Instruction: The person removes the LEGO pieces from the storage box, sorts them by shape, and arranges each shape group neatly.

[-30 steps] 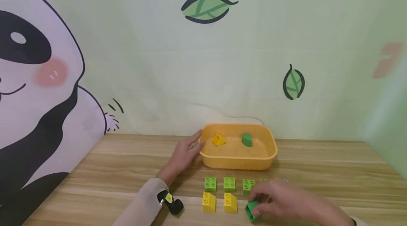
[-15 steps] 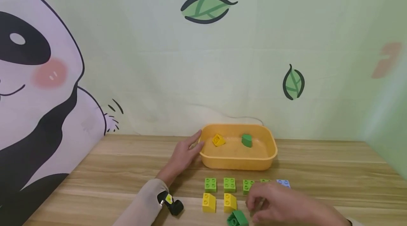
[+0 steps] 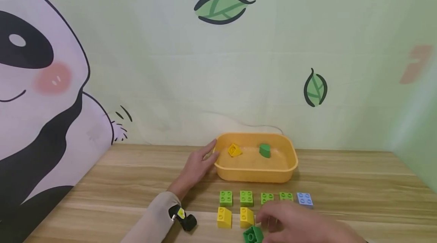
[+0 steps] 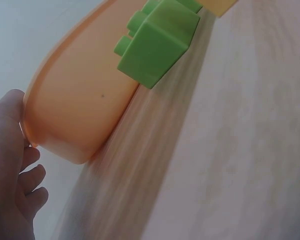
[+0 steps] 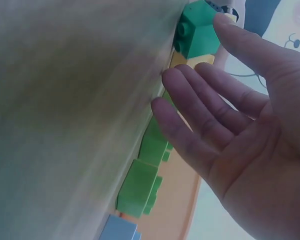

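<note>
My left hand holds the left end of an orange plastic basin, its thumb at the rim. In the left wrist view, the other fingertips show beside the end wall. My right hand hovers low over the table with loosely bent fingers and nothing between them. Beside its thumb lies a dark green slope brick on its side; the right wrist view shows thumb and brick overlapping, so contact cannot be told. Two yellow slope bricks stand left of the hand. Inside the basin lie a yellow brick and a dark green brick.
Between basin and right hand runs a row of several light green bricks, with a blue brick at its right end. The wooden table meets a printed cloth backdrop behind the basin.
My right hand has let go of the dark green brick, which has moved left and now lies nearer the yellow ones. The hand has uncovered the blue brick. My left hand stays put.
</note>
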Motion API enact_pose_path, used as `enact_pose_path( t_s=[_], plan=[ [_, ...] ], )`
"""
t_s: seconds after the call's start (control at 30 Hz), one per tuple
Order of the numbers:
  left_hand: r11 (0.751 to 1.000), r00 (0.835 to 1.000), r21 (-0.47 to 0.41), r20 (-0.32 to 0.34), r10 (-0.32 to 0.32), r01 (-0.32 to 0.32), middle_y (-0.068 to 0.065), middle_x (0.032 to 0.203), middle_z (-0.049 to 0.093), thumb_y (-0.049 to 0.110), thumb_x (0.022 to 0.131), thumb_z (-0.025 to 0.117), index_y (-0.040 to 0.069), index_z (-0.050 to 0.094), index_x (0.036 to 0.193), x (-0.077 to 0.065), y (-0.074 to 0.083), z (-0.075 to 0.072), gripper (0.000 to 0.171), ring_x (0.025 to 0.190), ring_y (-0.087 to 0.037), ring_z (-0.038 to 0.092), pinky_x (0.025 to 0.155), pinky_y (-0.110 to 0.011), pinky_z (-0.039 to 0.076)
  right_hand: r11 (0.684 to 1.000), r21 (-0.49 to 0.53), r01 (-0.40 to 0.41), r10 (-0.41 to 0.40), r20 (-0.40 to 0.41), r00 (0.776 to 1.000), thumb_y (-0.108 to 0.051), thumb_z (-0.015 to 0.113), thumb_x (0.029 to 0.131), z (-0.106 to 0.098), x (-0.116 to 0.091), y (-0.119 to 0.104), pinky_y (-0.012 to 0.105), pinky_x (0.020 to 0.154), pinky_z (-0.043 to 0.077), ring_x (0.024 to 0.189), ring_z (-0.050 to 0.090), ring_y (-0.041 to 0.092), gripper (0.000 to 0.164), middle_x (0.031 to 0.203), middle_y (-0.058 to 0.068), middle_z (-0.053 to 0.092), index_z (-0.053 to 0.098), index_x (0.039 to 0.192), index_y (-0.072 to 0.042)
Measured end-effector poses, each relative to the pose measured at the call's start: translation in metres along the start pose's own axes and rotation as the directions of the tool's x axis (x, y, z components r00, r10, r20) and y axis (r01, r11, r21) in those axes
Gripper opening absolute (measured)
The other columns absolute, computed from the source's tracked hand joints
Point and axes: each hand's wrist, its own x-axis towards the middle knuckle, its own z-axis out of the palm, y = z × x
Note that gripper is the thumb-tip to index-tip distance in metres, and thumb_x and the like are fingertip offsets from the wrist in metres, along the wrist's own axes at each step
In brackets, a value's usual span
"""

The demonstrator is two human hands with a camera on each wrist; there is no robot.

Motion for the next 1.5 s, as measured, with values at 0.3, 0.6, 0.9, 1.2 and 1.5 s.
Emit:
enact_pose_path(
  t_s=[0.3,0.6,0.9,1.2,1.5],
  plan=[
    [1.0,1.0,0.008,-0.002,-0.007,0.007,-0.008,0.164,0.043,0.029,0.111,0.059,0.006,0.045,0.16,0.0,0.0,-0.001,0.056,0.151,-0.033,0.041,0.125,-0.051,0.031,0.996,-0.093,-0.003,0.004,0.011,1.0,-0.026,0.082,0.096,0.005,0.006,-0.003,0.029,0.078,0.058,0.089,0.063,0.015,0.018,0.099,-0.01,0.069,0.077,0.113,-0.026],
    [1.0,1.0,0.014,-0.003,-0.007,0.007,-0.009,0.163,0.044,0.027,0.111,0.059,0.006,0.046,0.159,-0.001,0.0,0.0,0.055,0.15,-0.033,0.043,0.124,-0.051,0.032,0.986,-0.161,0.031,-0.038,-0.037,0.999,-0.016,0.083,0.092,-0.015,-0.006,0.001,0.032,0.083,0.062,0.091,0.066,0.011,0.025,0.104,-0.015,0.071,0.075,0.114,-0.024],
    [1.0,1.0,0.016,-0.001,-0.004,0.004,-0.008,0.164,0.043,0.031,0.111,0.059,0.006,0.046,0.16,-0.001,0.001,0.0,0.056,0.15,-0.032,0.043,0.124,-0.051,0.032,0.949,-0.279,0.149,-0.178,-0.084,0.98,-0.015,0.086,0.089,-0.035,-0.006,0.005,0.025,0.08,0.059,0.088,0.063,0.008,0.026,0.103,-0.013,0.067,0.072,0.109,-0.023],
    [1.0,1.0,0.027,-0.011,0.01,-0.01,-0.01,0.163,0.044,0.028,0.111,0.059,0.004,0.047,0.159,0.0,0.0,0.0,0.055,0.149,-0.035,0.043,0.124,-0.052,0.033,0.9,-0.421,0.116,-0.19,-0.14,0.972,-0.022,0.089,0.087,-0.038,-0.007,0.004,0.024,0.073,0.056,0.084,0.057,0.005,0.031,0.102,-0.013,0.06,0.069,0.11,-0.023],
    [1.0,1.0,0.016,-0.004,0.003,-0.003,-0.007,0.164,0.043,0.032,0.111,0.059,0.006,0.046,0.16,0.0,0.001,0.0,0.057,0.15,-0.032,0.042,0.125,-0.049,0.032,0.862,-0.485,0.148,-0.232,-0.119,0.965,-0.023,0.09,0.086,-0.038,-0.008,0.005,0.024,0.075,0.057,0.086,0.056,0.002,0.031,0.1,-0.018,0.059,0.067,0.106,-0.024]
  ],
)
